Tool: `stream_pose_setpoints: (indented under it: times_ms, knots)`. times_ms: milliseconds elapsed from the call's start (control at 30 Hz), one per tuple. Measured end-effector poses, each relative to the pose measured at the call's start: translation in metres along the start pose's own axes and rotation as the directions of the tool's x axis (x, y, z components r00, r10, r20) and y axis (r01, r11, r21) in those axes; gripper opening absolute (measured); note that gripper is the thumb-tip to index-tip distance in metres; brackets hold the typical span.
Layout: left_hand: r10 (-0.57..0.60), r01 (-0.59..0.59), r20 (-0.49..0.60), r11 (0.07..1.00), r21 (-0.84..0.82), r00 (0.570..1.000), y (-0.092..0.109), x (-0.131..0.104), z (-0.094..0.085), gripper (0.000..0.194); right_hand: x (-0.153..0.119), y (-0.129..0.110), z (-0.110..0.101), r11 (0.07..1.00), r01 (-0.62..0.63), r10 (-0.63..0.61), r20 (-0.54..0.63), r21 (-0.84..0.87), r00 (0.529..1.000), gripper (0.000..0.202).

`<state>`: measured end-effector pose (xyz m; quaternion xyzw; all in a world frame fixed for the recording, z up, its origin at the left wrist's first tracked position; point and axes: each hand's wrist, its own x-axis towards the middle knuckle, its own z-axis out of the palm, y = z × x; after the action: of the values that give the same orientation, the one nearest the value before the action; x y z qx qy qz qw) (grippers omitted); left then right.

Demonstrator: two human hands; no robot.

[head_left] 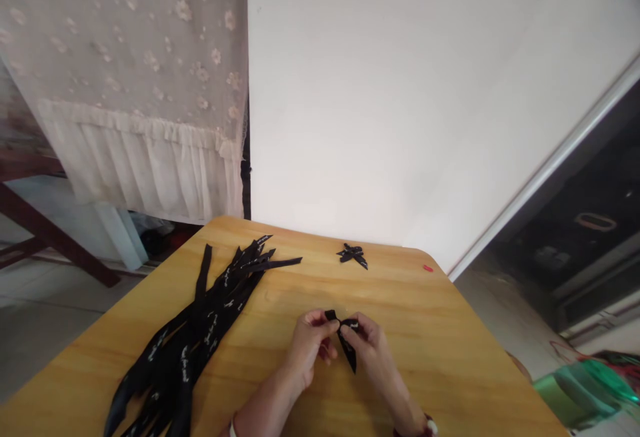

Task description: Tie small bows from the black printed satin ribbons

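Between my two hands, above the front middle of the table, is a black ribbon bow (349, 352) with white lettering. My left hand (314, 340) pinches its left loop near the knot. On the other side, my right hand (367, 342) grips the right loop, thumb close to the centre. One pointed tail hangs down between the hands. A second black ribbon bow (353, 254) lies at the back of the table. To the left of my hands spreads a pile of loose black ribbons (213, 317) printed with white script.
The wooden table (400, 370) has a small red object (428, 268) near its back right corner. A white panel (400, 104) stands right behind it. A floral lace curtain (150, 77) hangs at the left, and a green translucent container (585, 390) sits at the lower right.
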<state>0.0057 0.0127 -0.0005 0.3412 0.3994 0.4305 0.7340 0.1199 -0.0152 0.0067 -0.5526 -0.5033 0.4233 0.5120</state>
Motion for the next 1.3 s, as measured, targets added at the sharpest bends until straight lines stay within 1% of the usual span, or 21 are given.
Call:
stream_pose_setpoints:
  times_ms: [67,200,300,400,467,533,600,633,700,833,967,1133,1200,1300]
  knots:
    - [-0.009,0.009,0.013,1.0,-0.019,1.0,0.001,0.0,-0.001,0.024,0.0,0.001,-0.001,1.0,-0.006,0.007,-0.027,0.018,1.0,0.021]
    - [-0.017,0.017,0.005,0.997,-0.079,1.0,0.003,0.0,-0.006,0.03,0.0,-0.001,-0.005,0.999,-0.008,0.012,-0.086,0.043,0.996,0.021]
    - [-0.014,0.014,0.02,0.999,-0.031,1.0,0.005,0.001,-0.01,0.027,0.001,-0.002,-0.008,0.999,-0.008,0.013,-0.116,0.041,0.993,0.022]
    - [0.014,-0.014,-0.01,1.0,-0.009,1.0,0.005,0.003,-0.011,0.024,0.002,-0.001,-0.01,0.999,-0.005,0.01,-0.119,0.039,0.993,0.021]
    - [0.044,-0.045,-0.039,0.999,-0.019,0.998,0.006,0.004,-0.011,0.024,0.002,0.001,-0.01,1.0,0.007,-0.004,-0.117,0.022,0.993,0.021]
    - [0.053,-0.054,-0.038,0.998,-0.026,0.998,0.006,0.003,-0.01,0.024,0.003,0.003,-0.009,0.999,0.031,-0.032,-0.113,-0.013,0.993,0.021]
    - [0.03,-0.03,0.004,0.999,-0.026,1.0,0.005,0.002,-0.009,0.025,0.003,0.005,-0.008,0.997,0.056,-0.061,-0.093,-0.056,0.994,0.021]
    - [0.02,-0.019,0.041,1.0,-0.024,0.999,0.004,0.002,-0.008,0.024,0.003,0.005,-0.007,0.995,0.065,-0.071,-0.08,-0.074,0.994,0.021]
    - [0.0,0.002,0.104,1.0,-0.014,0.995,0.001,0.001,-0.006,0.019,0.003,0.006,-0.005,0.991,0.083,-0.089,-0.051,-0.104,0.995,0.021]
    - [-0.01,0.011,0.095,1.0,-0.017,0.995,-0.004,0.002,-0.004,0.017,0.003,0.007,-0.002,0.983,0.101,-0.108,-0.038,-0.155,0.993,0.02]
    - [0.012,-0.01,0.091,1.0,-0.015,0.996,-0.006,0.003,-0.003,0.018,0.002,0.006,-0.002,0.982,0.091,-0.099,-0.039,-0.163,0.994,0.019]
    - [0.024,-0.022,0.05,0.999,-0.046,0.998,-0.006,0.003,-0.002,0.018,0.001,0.004,-0.001,0.983,0.074,-0.077,-0.013,-0.166,0.997,0.016]
    - [0.016,-0.013,0.032,0.998,-0.064,0.999,-0.005,0.004,-0.002,0.019,0.002,0.006,0.0,0.985,0.084,-0.085,0.002,-0.152,0.996,0.013]
    - [0.007,-0.005,0.02,0.996,-0.091,1.0,-0.003,0.004,-0.002,0.021,0.003,0.01,0.0,0.983,0.096,-0.098,-0.005,-0.154,0.995,0.012]
